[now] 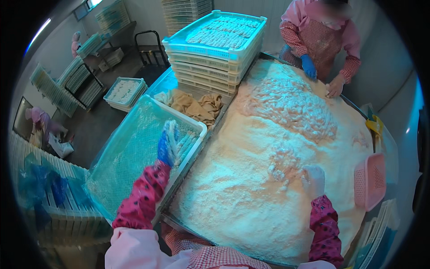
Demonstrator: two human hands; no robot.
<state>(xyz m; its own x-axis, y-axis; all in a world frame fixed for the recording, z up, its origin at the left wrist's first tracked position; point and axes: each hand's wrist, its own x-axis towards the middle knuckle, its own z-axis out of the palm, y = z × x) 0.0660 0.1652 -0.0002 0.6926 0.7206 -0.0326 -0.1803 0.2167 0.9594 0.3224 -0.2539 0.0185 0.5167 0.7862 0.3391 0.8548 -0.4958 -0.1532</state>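
My left hand (167,144), in a blue glove whitened by crumbs, reaches over a white tray (202,131) lined with teal sheeting. Its fingers look stretched out; what lies under them is hidden. Just right of it, a short row of crumb-coated strips (186,145) lies along the tray's side. My right hand (315,180), its glove coated white, rests on a wide bed of pale crumbs (233,179). Those fingers are partly buried, so their closure is unclear. Beside them sits a small clump of pinkish, partly coated pieces (284,165). Farther back is a larger heap of such pieces (295,105).
A stack of white trays (204,67) with coated pieces stands at the far left. Tan cloths (192,105) lie before it. A co-worker's blue-gloved hand (309,66) is at the far edge. A pink basket (371,181) stands at right; more stacked trays (49,179) at left.
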